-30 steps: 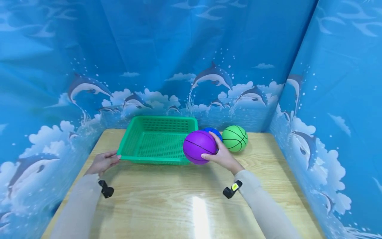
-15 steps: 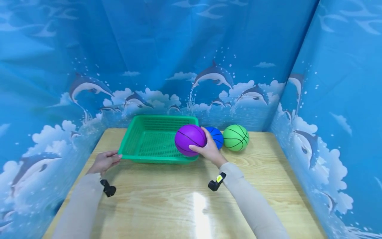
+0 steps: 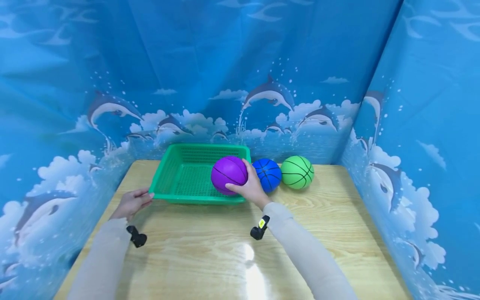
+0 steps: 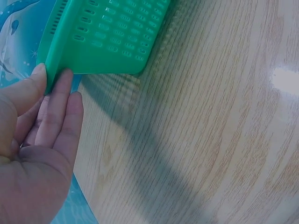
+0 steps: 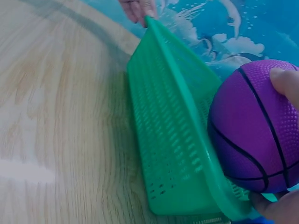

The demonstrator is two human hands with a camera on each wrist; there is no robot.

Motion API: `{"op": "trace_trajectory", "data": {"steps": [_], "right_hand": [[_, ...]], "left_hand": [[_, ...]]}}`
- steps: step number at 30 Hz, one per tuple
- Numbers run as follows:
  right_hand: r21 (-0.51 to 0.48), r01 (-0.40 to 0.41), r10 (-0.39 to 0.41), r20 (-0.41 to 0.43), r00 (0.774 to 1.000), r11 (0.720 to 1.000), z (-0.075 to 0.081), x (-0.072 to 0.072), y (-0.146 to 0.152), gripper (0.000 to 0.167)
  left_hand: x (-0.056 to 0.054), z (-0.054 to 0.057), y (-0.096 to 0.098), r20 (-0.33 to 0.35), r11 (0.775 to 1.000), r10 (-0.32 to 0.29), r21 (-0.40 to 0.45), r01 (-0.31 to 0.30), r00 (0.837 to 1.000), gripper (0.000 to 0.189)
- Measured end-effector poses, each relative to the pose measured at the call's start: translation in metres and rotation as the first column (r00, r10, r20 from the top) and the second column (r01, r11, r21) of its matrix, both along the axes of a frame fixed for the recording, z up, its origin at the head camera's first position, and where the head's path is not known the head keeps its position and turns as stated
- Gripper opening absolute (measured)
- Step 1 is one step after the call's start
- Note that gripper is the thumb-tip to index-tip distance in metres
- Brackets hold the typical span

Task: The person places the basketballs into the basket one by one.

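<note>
A purple toy basketball (image 3: 228,175) with black lines is held by my right hand (image 3: 252,188), thumb on its near side and fingers round its right side. In the head view the ball overlaps the right part of a green plastic basket (image 3: 198,199); in the right wrist view the ball (image 5: 252,130) shows beside the basket's rim (image 5: 187,102). My left hand (image 3: 132,202) pinches the basket's near left corner, with the thumb over the rim and the fingers beneath it in the left wrist view, where the hand (image 4: 42,126) shows closely.
Just right of the basket stands a blue basketball (image 3: 268,175), and next to it a light green one (image 3: 298,172). All are on a wooden table (image 3: 195,250). Blue dolphin-printed curtains (image 3: 210,62) rise behind the table and along its sides.
My right hand has carried the purple ball leftward and over the basket, uncovering the blue ball. The left hand has kept its place on the basket's corner.
</note>
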State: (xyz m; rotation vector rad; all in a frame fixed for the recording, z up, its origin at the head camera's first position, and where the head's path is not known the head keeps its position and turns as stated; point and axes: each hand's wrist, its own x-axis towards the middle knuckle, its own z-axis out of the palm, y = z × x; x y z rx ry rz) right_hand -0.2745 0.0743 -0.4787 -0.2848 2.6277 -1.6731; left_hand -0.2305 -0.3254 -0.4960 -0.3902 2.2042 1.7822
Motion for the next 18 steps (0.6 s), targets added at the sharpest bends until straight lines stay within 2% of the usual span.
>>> {"op": "trace_trajectory", "data": {"steps": [5,7,18], "right_hand": [[0.083,-0.036,0.04,-0.045,0.998,0.996,-0.0009,0.0009,-0.0053,0.103],[0.09,-0.035,0.039,-0.047,0.998,0.995,-0.001,0.0013,-0.0057,0.103],[0.127,-0.088,0.092,-0.03,0.995,0.988,0.0003,0.0034,-0.0044,0.098]], "left_hand": [[0.0011,0.0003,0.0014,-0.004,1.0,0.004,0.015,-0.004,1.0,0.073],[0.0014,0.001,0.0022,-0.004,1.0,-0.022,0.015,0.022,1.0,0.071],[0.0033,0.0063,0.0035,0.019,0.999,-0.026,0.024,0.026,0.999,0.069]]}}
